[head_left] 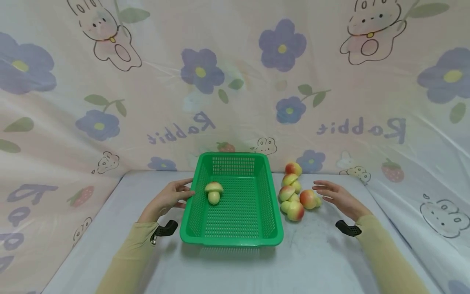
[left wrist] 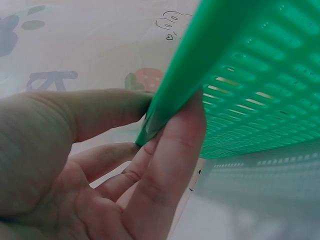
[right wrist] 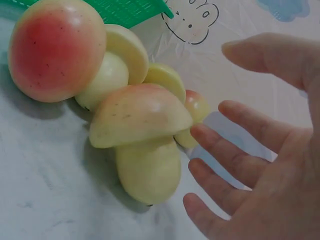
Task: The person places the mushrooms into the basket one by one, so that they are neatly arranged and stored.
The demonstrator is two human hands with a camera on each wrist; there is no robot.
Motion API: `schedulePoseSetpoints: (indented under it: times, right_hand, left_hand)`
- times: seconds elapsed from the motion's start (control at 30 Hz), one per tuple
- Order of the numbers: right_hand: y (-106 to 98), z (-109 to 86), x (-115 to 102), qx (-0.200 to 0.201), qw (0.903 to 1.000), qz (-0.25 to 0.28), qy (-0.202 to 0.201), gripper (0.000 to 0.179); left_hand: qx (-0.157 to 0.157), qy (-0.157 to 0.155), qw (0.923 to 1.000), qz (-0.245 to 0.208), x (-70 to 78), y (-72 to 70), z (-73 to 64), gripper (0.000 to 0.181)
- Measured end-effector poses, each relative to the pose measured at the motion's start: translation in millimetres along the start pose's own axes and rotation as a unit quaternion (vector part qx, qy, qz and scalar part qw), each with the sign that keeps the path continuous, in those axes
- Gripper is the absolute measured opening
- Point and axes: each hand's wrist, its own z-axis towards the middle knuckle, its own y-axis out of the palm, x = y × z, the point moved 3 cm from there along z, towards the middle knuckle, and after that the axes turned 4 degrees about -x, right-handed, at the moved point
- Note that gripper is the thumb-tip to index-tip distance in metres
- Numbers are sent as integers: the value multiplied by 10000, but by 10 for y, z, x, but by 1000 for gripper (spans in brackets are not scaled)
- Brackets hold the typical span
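Observation:
My left hand [head_left: 169, 199] pinches the left rim of a green plastic basket [head_left: 235, 241], thumb and fingers on either side of the rim in the left wrist view. One mushroom [head_left: 214, 188] with a pale yellow stem stands inside, near the basket's left wall. My right hand [head_left: 339, 200] hovers with fingers spread to the right of several red-and-yellow mushrooms. Nearest to it is a mushroom [right wrist: 142, 122] lying with its stem toward me in the right wrist view. Another mushroom [right wrist: 57, 50] shows its red cap to the left there.
The mushrooms sit in a loose row along the basket's right side, the farthest mushroom [head_left: 293, 168] near the back edge of the white table [head_left: 235, 271]. Behind the table hangs a printed curtain [head_left: 238, 102] with flowers and rabbits.

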Motion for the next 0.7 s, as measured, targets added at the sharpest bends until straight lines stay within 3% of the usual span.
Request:
schedulePoseSetpoints:
  times: [0.4, 0.7]
  right_hand:
    - [44, 66, 44, -160, 9998, 95, 6, 62]
    - [36, 80, 107, -217, 9996, -165, 53, 62]
  left_hand:
    - [10, 3, 10000, 22, -3, -2, 5, 68]
    - [12, -33, 10000, 36, -2, -3, 18, 67]
